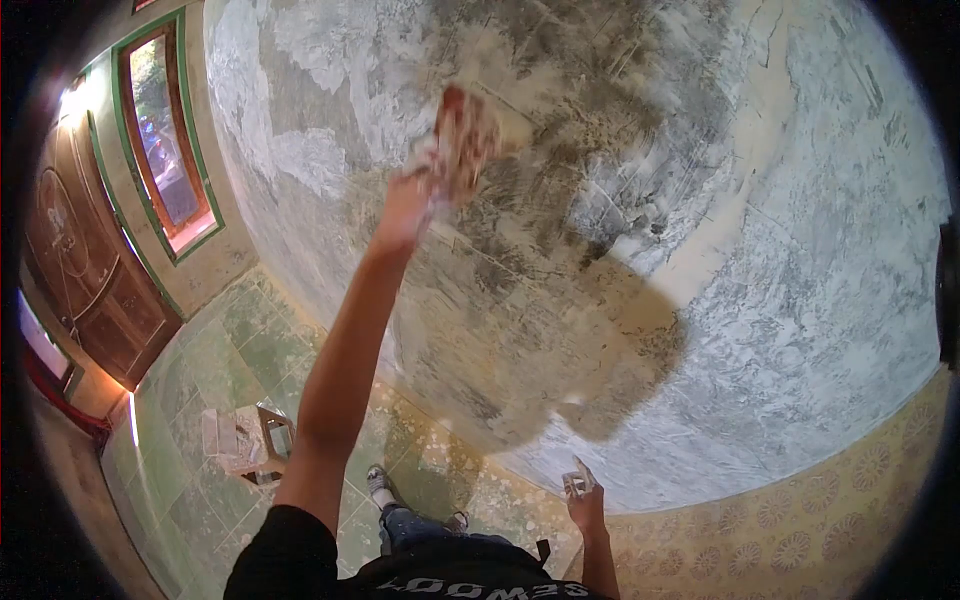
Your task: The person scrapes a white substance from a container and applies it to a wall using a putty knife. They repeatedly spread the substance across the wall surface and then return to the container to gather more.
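Note:
High on the wall, my left hand (410,195) is wrapped round a reddish-brown plastering trowel (468,130) smeared with pale plaster. Motion blurs both the hand and the tool, which is against or very near the wall (560,230). Tan, damp-looking coating and grey patches cover the wall around the trowel. Low on the right, my right hand (583,495) is close to the wall's lower part. Its fingers are whitened with plaster and partly bent, one stretched out, and I see no tool in them.
A plaster-splashed stool (262,445) stands on the green tiled floor (200,480) to the left. Beyond it are a brown wooden door (95,265) and a green-framed window (165,140). Patterned tan tiling (770,545) runs along the lower right.

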### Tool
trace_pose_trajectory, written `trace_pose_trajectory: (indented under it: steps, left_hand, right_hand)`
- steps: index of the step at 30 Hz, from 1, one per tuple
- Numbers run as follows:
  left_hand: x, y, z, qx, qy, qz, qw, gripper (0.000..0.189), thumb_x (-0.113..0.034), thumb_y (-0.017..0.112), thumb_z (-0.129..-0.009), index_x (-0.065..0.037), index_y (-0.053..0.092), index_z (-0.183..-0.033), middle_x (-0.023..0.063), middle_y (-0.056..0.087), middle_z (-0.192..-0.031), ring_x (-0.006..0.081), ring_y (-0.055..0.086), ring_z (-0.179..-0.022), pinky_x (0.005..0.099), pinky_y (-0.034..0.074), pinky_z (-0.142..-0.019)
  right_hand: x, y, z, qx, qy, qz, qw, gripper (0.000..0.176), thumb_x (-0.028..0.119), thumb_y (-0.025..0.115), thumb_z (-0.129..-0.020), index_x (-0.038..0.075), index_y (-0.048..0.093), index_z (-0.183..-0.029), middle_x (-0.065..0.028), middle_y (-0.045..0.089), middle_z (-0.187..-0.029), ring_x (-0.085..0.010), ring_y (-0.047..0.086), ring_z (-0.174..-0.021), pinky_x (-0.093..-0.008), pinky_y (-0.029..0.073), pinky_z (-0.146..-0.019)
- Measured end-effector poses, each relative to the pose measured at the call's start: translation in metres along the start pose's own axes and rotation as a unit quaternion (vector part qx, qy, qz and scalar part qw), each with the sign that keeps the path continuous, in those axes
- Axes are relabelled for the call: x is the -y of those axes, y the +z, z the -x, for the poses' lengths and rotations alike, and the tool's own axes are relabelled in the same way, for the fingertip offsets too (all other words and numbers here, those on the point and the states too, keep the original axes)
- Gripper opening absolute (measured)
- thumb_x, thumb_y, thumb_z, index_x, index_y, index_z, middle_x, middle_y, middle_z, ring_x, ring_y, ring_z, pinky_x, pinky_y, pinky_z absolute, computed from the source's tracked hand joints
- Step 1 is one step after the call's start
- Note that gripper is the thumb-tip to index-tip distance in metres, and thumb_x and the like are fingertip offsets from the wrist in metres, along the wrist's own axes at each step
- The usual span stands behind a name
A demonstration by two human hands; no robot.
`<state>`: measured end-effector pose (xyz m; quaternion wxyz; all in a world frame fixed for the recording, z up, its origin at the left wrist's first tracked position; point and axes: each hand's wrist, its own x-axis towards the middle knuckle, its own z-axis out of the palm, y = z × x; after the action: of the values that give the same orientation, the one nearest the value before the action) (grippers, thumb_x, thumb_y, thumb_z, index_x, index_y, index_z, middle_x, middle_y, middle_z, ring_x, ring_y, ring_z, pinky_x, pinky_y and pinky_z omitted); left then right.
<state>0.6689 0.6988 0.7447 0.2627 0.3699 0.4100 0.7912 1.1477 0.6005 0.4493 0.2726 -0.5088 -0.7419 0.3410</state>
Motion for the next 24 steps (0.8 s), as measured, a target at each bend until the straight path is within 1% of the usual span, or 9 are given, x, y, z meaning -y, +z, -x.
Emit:
trace_pose_trajectory:
  steps: [5,7,9,10,11,14,17,19,24]
  left_hand:
    - [-0.021,0.023,-0.037,0.050,0.052,0.107,0.992,0.031,-0.011,0.058,-0.087,0.001,0.056,-0.115,0.0106,0.063,-0.097,0.0218,0.064,-0.081,0.0348,0.053,-0.066]
    - [0.016,0.010,-0.026,0.021,0.017,0.116,0.993,0.030,-0.022,0.050,-0.095,0.002,0.058,-0.110,0.0096,0.064,-0.099,0.0168,0.061,-0.084,0.0294,0.050,-0.075]
    - [0.049,0.006,0.016,-0.021,-0.057,0.093,0.994,0.033,-0.025,0.051,-0.095,0.001,0.058,-0.112,0.0105,0.064,-0.099,0.0183,0.060,-0.083,0.0316,0.050,-0.073]
    - [0.097,-0.025,0.026,-0.024,-0.115,0.045,0.992,0.038,-0.013,0.055,-0.089,0.004,0.052,-0.123,0.0120,0.063,-0.105,0.0209,0.064,-0.093,0.0333,0.054,-0.075]
    - [0.113,-0.028,0.064,-0.026,-0.087,0.066,0.994,0.039,-0.015,0.057,-0.089,0.004,0.052,-0.123,0.0112,0.063,-0.104,0.0186,0.065,-0.089,0.0327,0.055,-0.071]
    - [0.187,-0.073,0.114,-0.079,-0.197,0.046,0.976,0.042,-0.017,0.057,-0.088,0.004,0.051,-0.124,0.0124,0.064,-0.104,0.0204,0.066,-0.085,0.0323,0.055,-0.071]
    - [0.121,-0.058,0.096,-0.036,-0.154,0.041,0.987,0.043,-0.015,0.057,-0.088,0.005,0.049,-0.125,0.0132,0.064,-0.107,0.0217,0.065,-0.088,0.0333,0.055,-0.075]
    - [0.064,-0.032,0.066,0.012,-0.063,0.110,0.992,0.041,-0.012,0.053,-0.089,0.005,0.048,-0.126,0.0130,0.061,-0.113,0.0214,0.063,-0.096,0.0340,0.052,-0.080]
    - [-0.003,0.017,-0.028,0.057,0.008,0.112,0.992,0.030,-0.013,0.055,-0.090,0.002,0.056,-0.116,0.0118,0.064,-0.102,0.0194,0.063,-0.090,0.0337,0.051,-0.073]
  right_hand:
    - [0.008,0.002,0.004,-0.011,-0.002,0.005,1.000,0.047,0.004,0.060,-0.085,0.010,0.049,-0.131,-0.0105,0.065,-0.087,-0.0171,0.056,-0.064,-0.0297,0.048,-0.061]
    - [-0.005,0.004,0.011,-0.013,0.020,-0.006,1.000,0.047,0.004,0.060,-0.085,0.010,0.049,-0.131,-0.0103,0.064,-0.086,-0.0169,0.056,-0.064,-0.0295,0.048,-0.061]
    - [-0.011,0.000,0.021,-0.027,0.010,-0.009,1.000,0.047,0.004,0.060,-0.085,0.010,0.049,-0.131,-0.0099,0.064,-0.085,-0.0162,0.056,-0.063,-0.0293,0.048,-0.060]
    - [-0.013,-0.002,0.025,-0.036,-0.002,-0.010,0.999,0.047,0.004,0.060,-0.085,0.010,0.049,-0.131,-0.0095,0.064,-0.083,-0.0155,0.056,-0.062,-0.0291,0.048,-0.059]
    - [-0.013,-0.005,0.030,-0.039,0.000,-0.014,0.999,0.047,0.004,0.060,-0.085,0.010,0.049,-0.131,-0.0095,0.064,-0.083,-0.0155,0.056,-0.062,-0.0291,0.048,-0.059]
    - [-0.027,-0.013,0.038,-0.039,0.049,-0.033,0.998,0.048,0.004,0.060,-0.085,0.009,0.049,-0.131,-0.0100,0.064,-0.081,-0.0140,0.059,-0.058,-0.0275,0.048,-0.055]
    - [-0.036,-0.015,0.038,-0.027,0.053,-0.012,0.998,0.048,0.005,0.060,-0.085,0.010,0.048,-0.131,-0.0110,0.064,-0.082,-0.0136,0.059,-0.058,-0.0271,0.048,-0.055]
    - [-0.036,-0.012,0.034,-0.022,0.046,0.005,0.999,0.047,0.006,0.060,-0.086,0.011,0.049,-0.131,-0.0115,0.065,-0.083,-0.0148,0.060,-0.060,-0.0280,0.048,-0.056]
    - [0.007,-0.004,0.013,-0.012,0.041,-0.004,0.999,0.044,0.008,0.060,-0.087,0.010,0.050,-0.130,-0.0122,0.066,-0.087,-0.0185,0.060,-0.065,-0.0307,0.048,-0.059]
